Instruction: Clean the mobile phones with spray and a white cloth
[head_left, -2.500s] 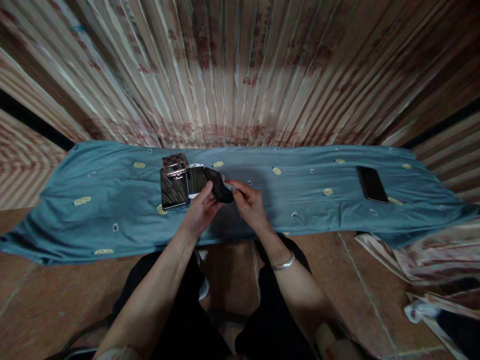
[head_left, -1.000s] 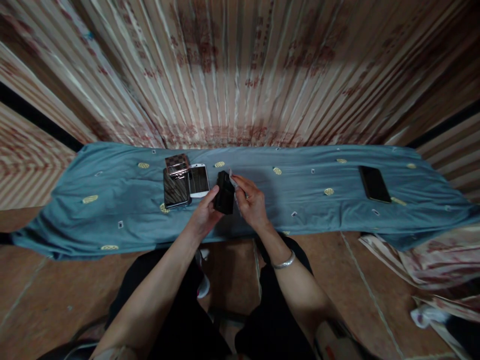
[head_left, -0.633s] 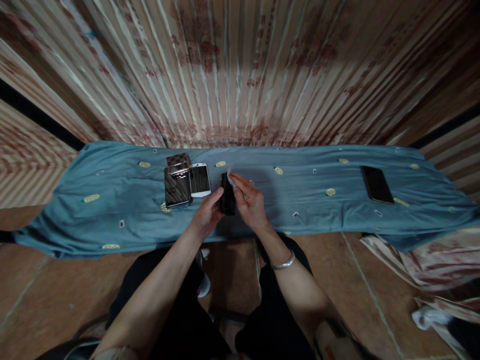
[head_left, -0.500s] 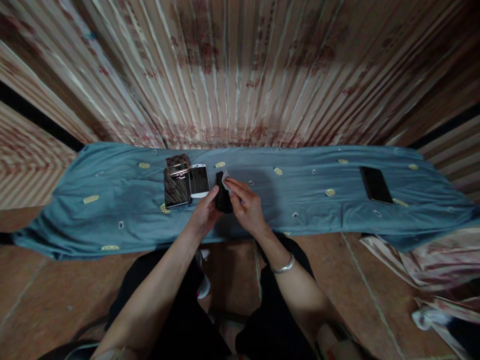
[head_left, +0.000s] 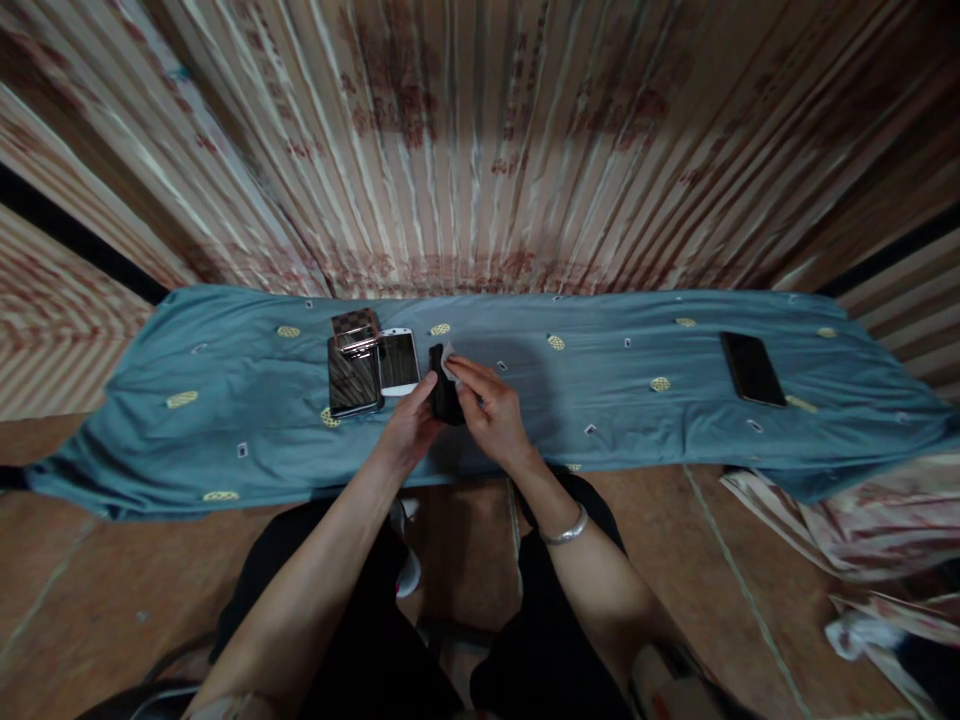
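Black phone [head_left: 444, 398] held on edge over the blue cloth [head_left: 225, 420], both hands on it.
Left hand [head_left: 409, 425] closed around its lower left side; right hand [head_left: 491, 415] pinches a small white wipe [head_left: 448, 355] against its top. Just left: white phone [head_left: 398, 360], dark phone [head_left: 352, 378], checkered case [head_left: 354, 326]. Another dark handset [head_left: 752, 368] lies far right.

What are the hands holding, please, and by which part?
The left hand grips a black phone by its left edge; the right hand pinches a small white wipe against its top.
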